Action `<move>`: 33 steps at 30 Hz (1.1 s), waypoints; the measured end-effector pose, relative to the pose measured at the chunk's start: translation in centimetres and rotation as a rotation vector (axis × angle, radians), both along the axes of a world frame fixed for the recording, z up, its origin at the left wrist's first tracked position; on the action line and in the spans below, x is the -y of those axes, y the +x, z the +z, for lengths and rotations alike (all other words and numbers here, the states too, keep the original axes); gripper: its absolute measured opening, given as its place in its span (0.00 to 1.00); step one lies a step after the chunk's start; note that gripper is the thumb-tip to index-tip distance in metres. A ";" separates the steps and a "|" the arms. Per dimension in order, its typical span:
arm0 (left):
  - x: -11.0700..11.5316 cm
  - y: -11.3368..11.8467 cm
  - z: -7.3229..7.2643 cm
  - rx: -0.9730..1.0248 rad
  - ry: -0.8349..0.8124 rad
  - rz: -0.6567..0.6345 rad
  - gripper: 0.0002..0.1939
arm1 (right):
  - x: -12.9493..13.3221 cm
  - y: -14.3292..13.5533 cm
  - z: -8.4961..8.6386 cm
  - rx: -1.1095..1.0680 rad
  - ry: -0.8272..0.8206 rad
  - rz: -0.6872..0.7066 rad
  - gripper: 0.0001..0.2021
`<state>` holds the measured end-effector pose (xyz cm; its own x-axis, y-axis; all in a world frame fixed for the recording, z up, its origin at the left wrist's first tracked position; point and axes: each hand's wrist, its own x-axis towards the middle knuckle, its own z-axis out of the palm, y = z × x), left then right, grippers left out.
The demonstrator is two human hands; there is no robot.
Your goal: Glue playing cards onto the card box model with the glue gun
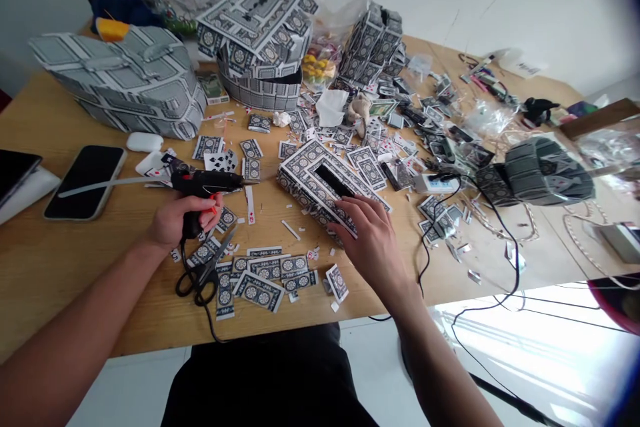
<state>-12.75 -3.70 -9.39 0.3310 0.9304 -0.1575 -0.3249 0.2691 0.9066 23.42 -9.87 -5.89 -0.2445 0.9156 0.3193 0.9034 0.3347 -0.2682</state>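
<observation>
My left hand (173, 219) is wrapped round the handle of a black hot glue gun (209, 181), a finger at its orange trigger. A long pale glue stick (113, 184) juts from the gun's back, and the nozzle points right. My right hand (369, 240) grips the near right side of a flat box (306, 170) covered in blue-and-white playing cards, thumb low and fingers on top beside a dark rectangular slot. Black-handled scissors (204, 278) lie under my left wrist. Cut card pieces (260, 290) are spread between my hands.
Behind stand a card-covered bag shape (145, 83), a lidded card box (260, 20) and another card structure (373, 40). A phone (86, 181) lies left. Loose cards and a white power strip (436, 183) with black cables fill the right, near a card-covered cylinder (547, 170).
</observation>
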 end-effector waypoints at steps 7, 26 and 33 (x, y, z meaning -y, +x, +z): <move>0.4 0.4 3.2 -0.024 -0.031 0.157 0.13 | 1.0 -1.1 0.1 -0.132 0.182 0.041 0.11; 10.5 4.6 4.9 -0.231 -0.332 0.207 0.17 | 5.4 1.2 -2.4 -0.245 0.046 -0.134 0.13; 9.0 6.9 3.7 -0.926 0.090 -0.059 0.25 | 4.0 2.9 -3.1 -0.316 0.005 -0.192 0.16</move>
<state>-5.86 -12.70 -5.73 0.1569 0.9376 -0.3102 0.5503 0.1779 0.8158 26.34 -13.87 -9.03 0.0434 0.9334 0.3563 0.8226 0.1689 -0.5429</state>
